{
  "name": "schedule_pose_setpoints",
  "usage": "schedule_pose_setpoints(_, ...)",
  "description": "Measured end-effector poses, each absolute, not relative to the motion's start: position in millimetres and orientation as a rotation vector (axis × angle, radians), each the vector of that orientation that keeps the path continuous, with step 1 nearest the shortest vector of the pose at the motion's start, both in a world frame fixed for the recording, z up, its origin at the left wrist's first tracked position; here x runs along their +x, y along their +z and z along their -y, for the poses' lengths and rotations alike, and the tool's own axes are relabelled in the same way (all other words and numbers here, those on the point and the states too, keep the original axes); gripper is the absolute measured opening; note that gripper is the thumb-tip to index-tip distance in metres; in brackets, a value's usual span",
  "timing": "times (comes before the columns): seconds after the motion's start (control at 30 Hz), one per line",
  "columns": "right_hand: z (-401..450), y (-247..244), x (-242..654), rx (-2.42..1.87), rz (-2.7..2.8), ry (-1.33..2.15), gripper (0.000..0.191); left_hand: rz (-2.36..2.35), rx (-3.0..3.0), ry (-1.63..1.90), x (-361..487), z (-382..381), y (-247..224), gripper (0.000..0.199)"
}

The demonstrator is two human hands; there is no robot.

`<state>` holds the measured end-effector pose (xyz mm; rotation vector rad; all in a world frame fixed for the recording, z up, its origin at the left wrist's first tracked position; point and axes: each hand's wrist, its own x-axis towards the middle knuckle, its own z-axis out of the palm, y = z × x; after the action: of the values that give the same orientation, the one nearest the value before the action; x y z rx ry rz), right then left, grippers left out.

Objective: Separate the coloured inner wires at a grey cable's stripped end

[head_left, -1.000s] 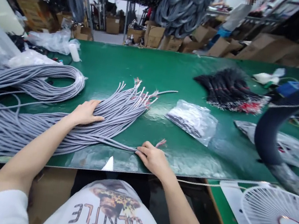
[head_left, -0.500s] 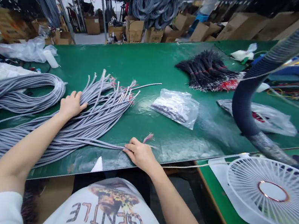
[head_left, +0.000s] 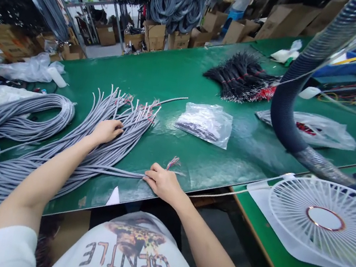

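Note:
A big bundle of grey cables (head_left: 19, 143) lies across the left of the green table (head_left: 175, 69), its stripped ends fanned out near the middle. My left hand (head_left: 107, 131) rests on the fanned cables, fingers curled around one or two of them. My right hand (head_left: 163, 182) sits near the table's front edge, pinching a few grey cables whose pink-red wire ends (head_left: 173, 163) stick up past my fingers.
A clear bag of small parts (head_left: 205, 122) lies right of the cable ends. Black cables with red tips (head_left: 242, 77) lie further back. A ribbed grey hose (head_left: 294, 89) arches over the right side. A white fan (head_left: 324, 219) sits at lower right. Cartons and hanging cables fill the background.
My left hand slid right along the fanned cables toward their ends. My right hand stayed pinched on its cables. The view turned a little to the right.

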<state>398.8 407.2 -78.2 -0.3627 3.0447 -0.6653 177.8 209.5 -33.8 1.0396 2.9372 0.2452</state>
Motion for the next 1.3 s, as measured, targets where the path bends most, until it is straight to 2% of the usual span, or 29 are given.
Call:
schedule_pose_setpoints(0.23,-407,-81,398,-0.345,-3.051,-0.728,0.024,-3.31,0.59,0.548,129,-163,-15,0.046)
schedule_pose_setpoints(0.5,-407,-85,399,-0.309,-3.066,-0.733,0.025,-3.08,0.898,0.09,138,-170,-42,0.073)
schedule_pose_setpoints(0.83,-406,-90,399,-0.305,-3.089,-0.777,0.025,-3.001,1.133,-0.155,156,-177,-58,0.056)
schedule_pose_setpoints(0.97,-406,-91,399,-0.294,-3.1,-0.788,0.025,-3.15,0.99,-0.202,134,-169,-56,0.05)
schedule_pose_setpoints(1.1,-404,-93,402,-0.317,-3.141,-0.849,0.027,-3.178,0.722,0.03,129,-163,-47,0.054)
schedule_pose_setpoints(1.23,-409,-99,398,-0.367,-3.157,-1.009,0.035,-3.16,0.678,0.25,163,-151,-40,0.057)
schedule_pose_setpoints(1.3,-414,-102,393,-0.419,-3.146,-1.072,0.039,-3.168,0.808,0.466,190,-135,-37,0.055)
